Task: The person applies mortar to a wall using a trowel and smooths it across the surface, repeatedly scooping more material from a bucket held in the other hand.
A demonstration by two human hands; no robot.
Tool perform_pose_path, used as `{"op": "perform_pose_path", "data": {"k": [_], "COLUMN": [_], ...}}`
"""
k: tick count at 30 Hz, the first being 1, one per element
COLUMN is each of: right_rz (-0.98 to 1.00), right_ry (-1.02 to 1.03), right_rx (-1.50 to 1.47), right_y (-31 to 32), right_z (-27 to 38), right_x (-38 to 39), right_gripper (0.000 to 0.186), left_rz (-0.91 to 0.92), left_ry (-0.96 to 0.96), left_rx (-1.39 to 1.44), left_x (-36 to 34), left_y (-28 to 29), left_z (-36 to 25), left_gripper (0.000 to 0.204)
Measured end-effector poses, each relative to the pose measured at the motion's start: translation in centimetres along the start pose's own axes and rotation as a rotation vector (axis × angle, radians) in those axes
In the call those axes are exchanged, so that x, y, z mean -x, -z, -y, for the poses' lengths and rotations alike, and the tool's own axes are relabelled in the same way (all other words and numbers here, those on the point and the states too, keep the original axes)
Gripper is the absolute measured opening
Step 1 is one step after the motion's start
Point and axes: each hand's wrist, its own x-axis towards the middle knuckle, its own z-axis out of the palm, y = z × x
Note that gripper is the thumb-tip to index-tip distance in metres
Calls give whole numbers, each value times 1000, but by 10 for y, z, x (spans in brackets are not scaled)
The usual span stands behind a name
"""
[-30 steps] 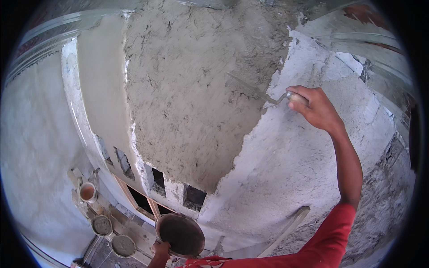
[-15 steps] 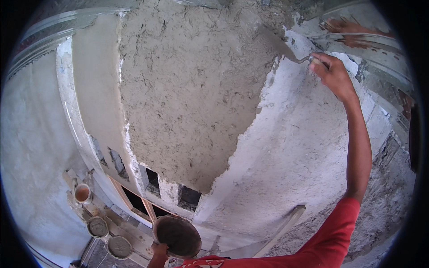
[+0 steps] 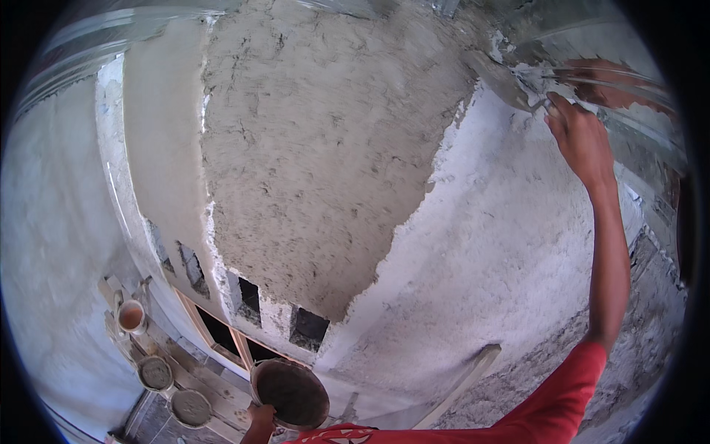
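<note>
My right hand is raised high at the right, its fingers wrapped round the handle of a trowel. The trowel's blade lies at the upper right edge of the wet grey mortar spread over the wall. Beside that mortar runs a strip of whitish bare wall. Low in the picture, my left hand grips the rim of a dark round bucket. The inside of the bucket is dark, and how much mortar it holds is hard to make out.
Several buckets stand on wooden planks at the lower left, including one with reddish liquid and one with grey mortar. Square dark holes open in the wall above a wooden frame. A wooden beam leans at lower right.
My right hand and the trowel have moved right along the top of the wall, toward the upper right corner. My left hand still holds the bucket in nearly the same place.
</note>
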Motion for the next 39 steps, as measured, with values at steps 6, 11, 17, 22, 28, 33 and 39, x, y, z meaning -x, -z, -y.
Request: {"op": "perform_pose_path", "data": {"k": [6, 11, 17, 22, 28, 33, 39], "right_rz": [-31, -6, 181, 642, 231, 252, 445], "right_ry": [114, 385, 798, 331, -95, -39, 133], "right_rx": [-20, -546, -1049, -1252, -1099, -925, -997], "right_y": [12, 18, 34, -12, -55, -39, -85], "right_z": [18, 55, 113, 135, 59, 60, 116], "right_x": [14, 21, 5, -36, -49, 5, 57], "right_gripper": [36, 38, 40, 53, 52, 45, 44], "left_rz": [-10, -9, -21, -95, -120, -117, -115], "left_ry": [-56, -122, -39, -28, -69, -18, -47], "left_rx": [14, 93, 148, 211, 200, 172, 110], "left_x": [-1, 7, 19, 27, 14, 3, -18], "left_y": [2, 1, 9, 21, 30, 37, 42], "left_z": [7, 13, 9, 12, 31, 32, 41], "left_gripper": [53, 54, 61, 65, 63, 61, 61]}}
